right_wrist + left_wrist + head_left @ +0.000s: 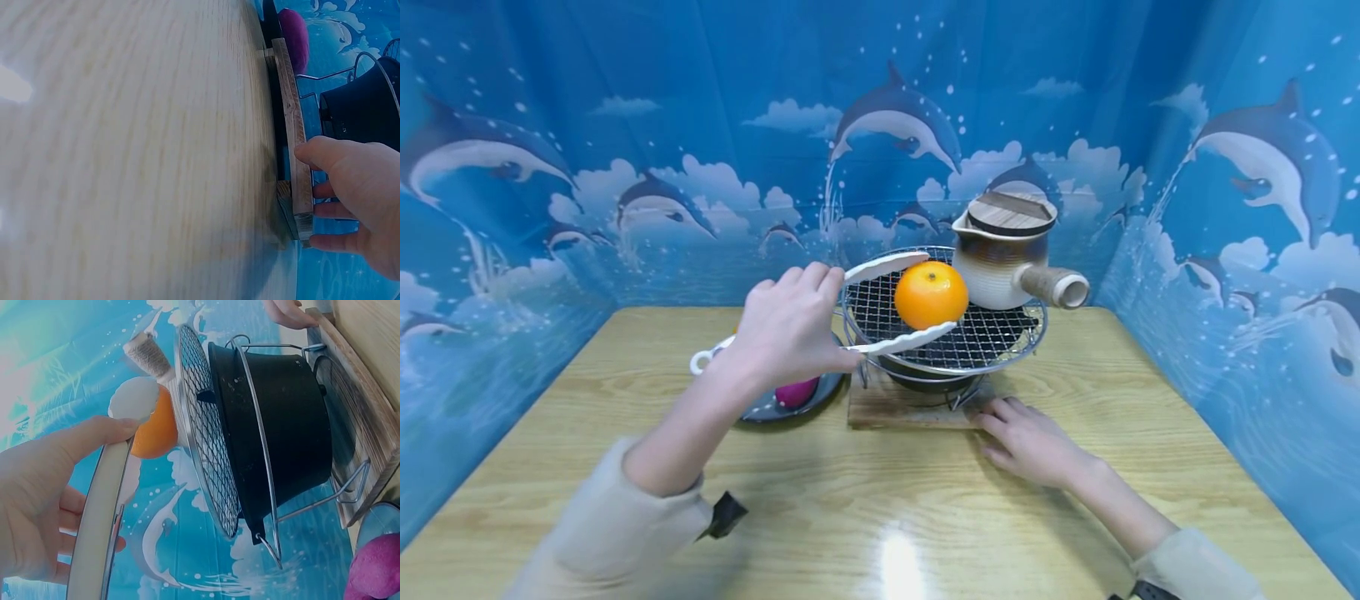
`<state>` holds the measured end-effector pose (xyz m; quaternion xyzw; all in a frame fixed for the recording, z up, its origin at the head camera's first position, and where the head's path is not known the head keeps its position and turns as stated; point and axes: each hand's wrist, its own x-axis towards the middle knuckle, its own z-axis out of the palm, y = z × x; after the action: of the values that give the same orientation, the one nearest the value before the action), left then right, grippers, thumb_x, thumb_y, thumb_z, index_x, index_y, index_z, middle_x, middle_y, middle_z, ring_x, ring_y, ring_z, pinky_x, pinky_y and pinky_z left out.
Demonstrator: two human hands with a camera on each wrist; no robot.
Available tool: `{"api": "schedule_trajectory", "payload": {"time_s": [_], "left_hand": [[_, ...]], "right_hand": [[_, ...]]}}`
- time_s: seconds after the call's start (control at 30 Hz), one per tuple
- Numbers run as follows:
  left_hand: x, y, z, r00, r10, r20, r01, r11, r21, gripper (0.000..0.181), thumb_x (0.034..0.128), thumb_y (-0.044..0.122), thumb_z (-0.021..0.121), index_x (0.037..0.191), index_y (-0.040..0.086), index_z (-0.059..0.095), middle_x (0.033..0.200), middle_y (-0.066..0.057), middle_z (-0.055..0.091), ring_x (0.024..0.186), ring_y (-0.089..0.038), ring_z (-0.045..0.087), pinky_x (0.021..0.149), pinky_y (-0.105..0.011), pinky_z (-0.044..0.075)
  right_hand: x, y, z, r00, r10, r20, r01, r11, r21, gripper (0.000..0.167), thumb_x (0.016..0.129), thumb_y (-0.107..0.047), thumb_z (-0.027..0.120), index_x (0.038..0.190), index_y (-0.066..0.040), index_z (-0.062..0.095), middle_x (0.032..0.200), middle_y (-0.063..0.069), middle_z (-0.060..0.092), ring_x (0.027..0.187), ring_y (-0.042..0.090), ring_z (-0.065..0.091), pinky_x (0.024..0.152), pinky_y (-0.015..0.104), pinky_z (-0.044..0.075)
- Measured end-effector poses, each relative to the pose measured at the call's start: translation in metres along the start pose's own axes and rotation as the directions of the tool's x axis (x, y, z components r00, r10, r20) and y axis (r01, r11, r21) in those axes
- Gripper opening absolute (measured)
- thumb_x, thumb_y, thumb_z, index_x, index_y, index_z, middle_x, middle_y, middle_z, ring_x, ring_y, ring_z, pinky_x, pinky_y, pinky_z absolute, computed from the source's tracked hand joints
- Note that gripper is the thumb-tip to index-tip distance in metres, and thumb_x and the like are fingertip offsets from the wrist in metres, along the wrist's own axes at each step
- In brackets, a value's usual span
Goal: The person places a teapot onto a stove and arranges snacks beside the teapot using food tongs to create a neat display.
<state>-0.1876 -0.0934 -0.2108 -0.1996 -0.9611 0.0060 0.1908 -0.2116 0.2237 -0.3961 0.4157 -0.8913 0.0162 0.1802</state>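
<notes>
My left hand [793,321] pinches a pair of white-tipped tongs [94,512] near the hinge-free middle of its arms. The tong tips lie on either side of an orange [931,296]. The orange is over the round wire grill mesh [992,337]; whether it rests on it I cannot tell. My right hand [1030,442] touches the right front corner of the wooden board [294,119], its fingers fairly straight. On that board stands a black brazier [275,425] in a wire frame, under the mesh.
A clay teapot [1000,267] with a wooden lid and side handle stands on the mesh's right rear, close to the orange. Left of the board, a dark plate [771,412] bears a magenta item [796,392]. A dolphin-print curtain [737,100] encloses the wooden table [850,517].
</notes>
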Motion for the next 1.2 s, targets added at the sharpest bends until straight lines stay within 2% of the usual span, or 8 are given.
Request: {"api": "schedule_trajectory", "payload": {"time_s": [0.3,0.83,1.2], "left_hand": [[0.006,0.012,-0.001,0.999,0.039,0.029,-0.039,0.999,0.014,0.098,0.0609,0.061,0.074,0.133,0.002,0.044,0.123,-0.013,0.052,0.103,-0.028,0.051,0.075,-0.041,0.047],[0.02,0.03,0.007,0.993,0.091,0.081,-0.09,0.996,-0.01,0.091,0.062,0.061,0.074,0.129,0.005,0.049,0.123,-0.009,0.052,0.101,-0.026,0.051,0.073,-0.038,0.049],[0.028,0.037,0.009,0.991,0.105,0.085,-0.104,0.994,-0.015,0.089,0.0625,0.065,0.071,0.127,0.006,0.051,0.113,-0.007,0.054,0.09,-0.021,0.05,0.063,-0.033,0.047]], "right_hand": [[-0.001,0.0,-0.001,1.0,0.004,-0.006,-0.004,1.0,-0.01,0.044,0.077,-0.028,0.072,0.114,-0.006,0.062,0.104,0.009,0.057,0.093,0.026,0.056,0.079,0.041,0.049],[0.002,-0.002,-0.002,1.0,0.005,0.013,-0.005,1.0,-0.005,0.04,0.079,-0.027,0.07,0.112,-0.007,0.062,0.103,0.008,0.057,0.094,0.027,0.056,0.079,0.042,0.048],[0.001,-0.001,-0.002,1.0,-0.002,0.016,0.003,1.0,-0.014,0.04,0.078,-0.027,0.071,0.112,-0.007,0.063,0.104,0.008,0.056,0.094,0.026,0.055,0.077,0.041,0.05]]}}
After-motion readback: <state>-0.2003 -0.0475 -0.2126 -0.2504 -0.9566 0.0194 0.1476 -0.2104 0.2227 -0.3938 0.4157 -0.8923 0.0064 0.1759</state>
